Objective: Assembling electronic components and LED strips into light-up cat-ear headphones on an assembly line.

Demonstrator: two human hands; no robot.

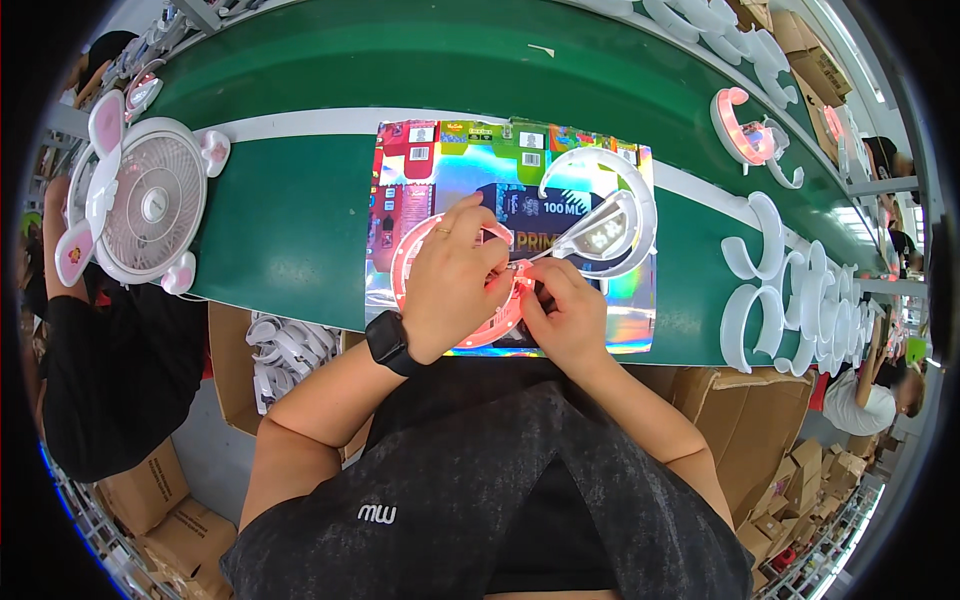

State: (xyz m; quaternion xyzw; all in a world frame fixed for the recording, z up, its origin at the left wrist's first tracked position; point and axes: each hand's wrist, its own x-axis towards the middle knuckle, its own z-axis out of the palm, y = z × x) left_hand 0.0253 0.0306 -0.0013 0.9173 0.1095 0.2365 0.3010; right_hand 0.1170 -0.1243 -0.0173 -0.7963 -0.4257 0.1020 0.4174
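Both forearms in from near edge, converging centre. Left hand (452,275) curled, knuckles up; right hand (562,315) pinching, fingertips touching left's.

- Bright, even overhead light; shadows are faint and soft.
- Rainbow glare flares off the shiny foil sheet (620,300) at the frame's centre.
- Fisheye bending curves the green surface (290,220); black vignette fills the corners.
- Edges look slightly soft.
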